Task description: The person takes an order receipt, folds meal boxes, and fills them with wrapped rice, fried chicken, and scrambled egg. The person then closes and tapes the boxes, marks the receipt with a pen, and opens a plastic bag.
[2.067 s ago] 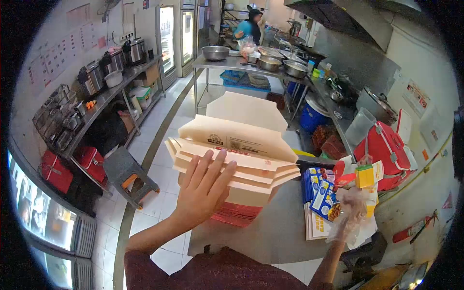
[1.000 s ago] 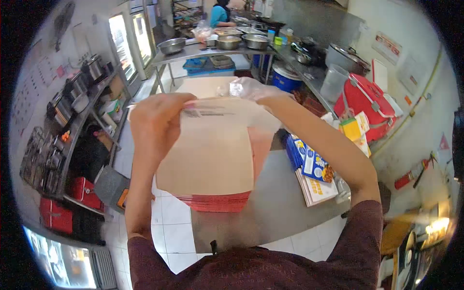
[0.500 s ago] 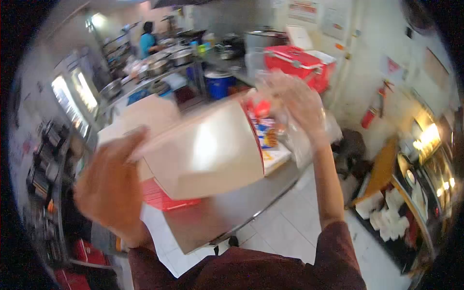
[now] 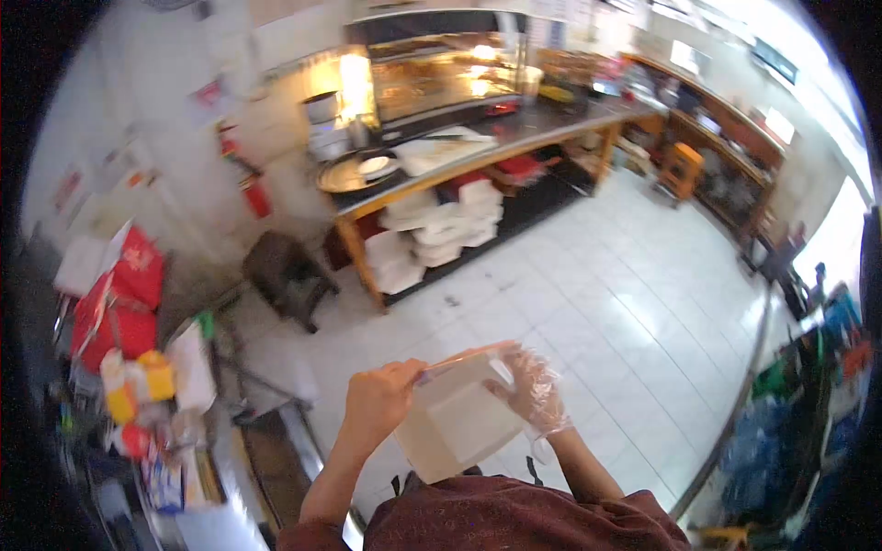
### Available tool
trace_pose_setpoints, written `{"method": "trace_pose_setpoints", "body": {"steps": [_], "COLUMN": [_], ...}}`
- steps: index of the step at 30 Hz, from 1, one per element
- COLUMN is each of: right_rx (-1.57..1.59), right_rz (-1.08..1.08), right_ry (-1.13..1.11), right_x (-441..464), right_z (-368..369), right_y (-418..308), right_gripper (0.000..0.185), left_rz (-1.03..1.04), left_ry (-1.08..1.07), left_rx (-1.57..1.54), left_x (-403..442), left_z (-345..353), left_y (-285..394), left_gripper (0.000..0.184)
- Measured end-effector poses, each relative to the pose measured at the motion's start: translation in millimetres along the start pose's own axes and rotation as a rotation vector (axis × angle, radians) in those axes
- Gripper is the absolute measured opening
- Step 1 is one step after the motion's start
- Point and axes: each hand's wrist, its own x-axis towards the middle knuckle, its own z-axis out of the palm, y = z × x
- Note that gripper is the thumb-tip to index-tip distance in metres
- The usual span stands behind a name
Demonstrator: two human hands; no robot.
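Box: the open card box (image 4: 464,424) is held just before the shirt (image 4: 496,519), above the floor (image 4: 588,303), pale inside toward the wearer, far edge reddish.
Left hand: bare (image 4: 381,399), its grip clenched on the box's far left corner.
Right hand: gloved in clear plastic (image 4: 535,397), its grip on the far right corner, thumb over the inside.
Box handling: best done, I judge, with light, even pressure at both corners, since thin card creases easily; loose glove film is best kept out of the folds.
Packets: blue ones (image 4: 165,484) lie at the left near a yellow pack (image 4: 156,375) and a red bag (image 4: 119,308); any brand is too blurred to read.
Wall sign: a pinkish triangle (image 4: 211,93), wording illegible.
Shirt print: faint letters, unreadable.
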Motion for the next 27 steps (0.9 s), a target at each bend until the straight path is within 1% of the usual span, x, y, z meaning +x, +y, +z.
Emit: {"method": "trace_pose_setpoints", "body": {"steps": [3, 4, 6, 7, 10, 11, 12, 13, 14, 16, 17, 19, 20, 22, 23, 25, 27], "right_rx": [-0.068, -0.196, -0.48, -0.356, -0.184, -0.318, -0.459, -0.605, -0.483, -0.225, -0.212, -0.173, -0.241, -0.373, -0.482, -0.467, -0.451], "right_rz": [0.379, 0.313, 0.176, 0.2, 0.125, 0.031, -0.075, -0.193, -0.176, -0.134, -0.17, -0.233, -0.202, -0.158, -0.215, -0.183, -0.227], "right_ry": [-0.172, -0.032, 0.256, 0.183, -0.167, -0.05, 0.066, 0.173, 0.167, 0.164, 0.212, 0.305, 0.27, 0.195, 0.332, 0.228, 0.23], "right_x": [4.3, 9.7, 12.2, 32.1, 120.5, 141.7, 157.9, 184.0, 207.8, 258.4, 279.5, 313.0, 332.9, 376.7, 396.6, 437.1, 478.5], "right_z": [-51.3, -52.2, -31.6, -40.2, -57.5, -31.6, 12.3, 27.0, 10.7, -30.8, -39.1, -54.1, -68.4, -114.8, -120.2, -132.3, -132.4], "right_y": [68.9, 89.8, 120.5, 119.9, 161.0, 184.8, 222.7, 254.0, 263.4, 270.3, 287.0, 312.5, 323.1, 321.0, 331.5, 351.5, 385.1], "right_gripper": [0.054, 0.053, 0.053, 0.053, 0.05, 0.047, 0.045, 0.042, 0.039, 0.033, 0.032, 0.029, 0.029, 0.029, 0.028, 0.026, 0.024], "left_rz": [0.073, 0.085, 0.141, 0.177, 0.234, 0.228, 0.203, 0.173, 0.129, 0.132, 0.135, 0.233, 0.279, 0.309, 0.326, 0.351, 0.295], "left_ry": [-0.214, -0.275, -0.364, -0.398, -0.508, -0.551, -0.615, -0.671, -0.743, -0.843, -0.892, -0.861, -0.844, -0.821, -0.802, -0.759, -0.738], "left_rx": [-0.123, -0.135, -0.16, -0.18, -0.23, -0.24, -0.296, -0.359, -0.426, -0.518, -0.551, -0.543, -0.538, -0.509, -0.485, -0.478, -0.459], "left_x": [80.9, 107.2, 138.3, 159.2, 251.6, 281.3, 312.5, 351.1, 382.3, 443.6, 473.6, 523.7, 551.9, 602.3, 628.6, 673.1, 712.3], "left_z": [64.0, 82.4, 119.5, 134.6, 186.4, 197.5, 206.7, 215.9, 227.9, 256.3, 265.7, 274.6, 279.1, 284.2, 290.4, 294.9, 309.7], "left_y": [9.4, 12.6, 8.9, 2.5, -12.3, -20.3, -27.1, -30.4, -31.3, -38.3, -38.5, -32.5, -30.5, -26.5, -28.6, -27.7, -37.0], "left_gripper": [0.011, 0.011, 0.013, 0.014, 0.015, 0.016, 0.016, 0.017, 0.018, 0.019, 0.02, 0.02, 0.019, 0.024, 0.025, 0.027, 0.024]}}
